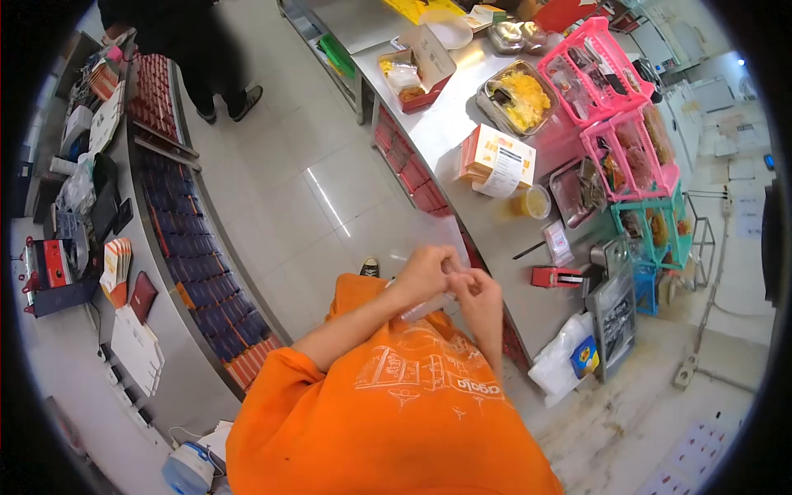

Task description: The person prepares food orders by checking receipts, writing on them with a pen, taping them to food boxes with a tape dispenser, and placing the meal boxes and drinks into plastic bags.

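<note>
My left hand [427, 274] and my right hand [480, 297] are close together in front of my orange top, with fingertips pinched. Between them is a clear plastic bag [426, 310], thin and see-through; part of it hangs below my fingers and its outline is hard to follow. Just beyond my hands is the edge of a steel counter [516, 285]. On it stand a stack of white-and-orange cartons [478, 157] with a printed receipt [506, 172] on it, and a lidded cup of yellow liquid [532, 202].
Further along the counter are an open food box [417, 78], a tray of yellow food [521, 97] and pink baskets [596, 70]. A red tape dispenser [555, 277] and white plastic bags [561, 359] lie nearer. Another counter [157, 330] runs left; a person [177, 49] stands beyond.
</note>
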The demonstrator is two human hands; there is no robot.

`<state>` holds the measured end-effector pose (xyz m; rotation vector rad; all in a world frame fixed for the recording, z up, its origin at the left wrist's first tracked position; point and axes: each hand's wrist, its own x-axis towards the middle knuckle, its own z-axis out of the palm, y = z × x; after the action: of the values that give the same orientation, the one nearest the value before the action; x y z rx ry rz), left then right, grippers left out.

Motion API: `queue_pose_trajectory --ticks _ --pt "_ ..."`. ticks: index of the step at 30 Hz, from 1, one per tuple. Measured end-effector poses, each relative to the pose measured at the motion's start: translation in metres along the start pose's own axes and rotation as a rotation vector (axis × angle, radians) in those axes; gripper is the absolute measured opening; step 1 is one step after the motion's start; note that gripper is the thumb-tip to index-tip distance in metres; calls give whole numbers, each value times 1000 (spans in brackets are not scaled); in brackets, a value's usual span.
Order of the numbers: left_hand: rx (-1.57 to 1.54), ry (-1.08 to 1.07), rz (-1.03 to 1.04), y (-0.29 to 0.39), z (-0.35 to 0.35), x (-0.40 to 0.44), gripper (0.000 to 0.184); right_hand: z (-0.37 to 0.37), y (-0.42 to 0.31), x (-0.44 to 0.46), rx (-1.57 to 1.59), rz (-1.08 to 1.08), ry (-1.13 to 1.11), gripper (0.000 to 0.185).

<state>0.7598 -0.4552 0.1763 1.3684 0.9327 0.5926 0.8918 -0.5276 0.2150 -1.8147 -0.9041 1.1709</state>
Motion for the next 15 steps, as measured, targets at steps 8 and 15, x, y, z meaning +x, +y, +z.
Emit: queue_pose_trajectory --ticks 8,15 --pt "-63 167 239 -82 17 16 23 -12 29 14 1042 123 179 14" --pt "-95 228 -378 -123 -44 37 44 -53 30 -29 1166 88 35 16"
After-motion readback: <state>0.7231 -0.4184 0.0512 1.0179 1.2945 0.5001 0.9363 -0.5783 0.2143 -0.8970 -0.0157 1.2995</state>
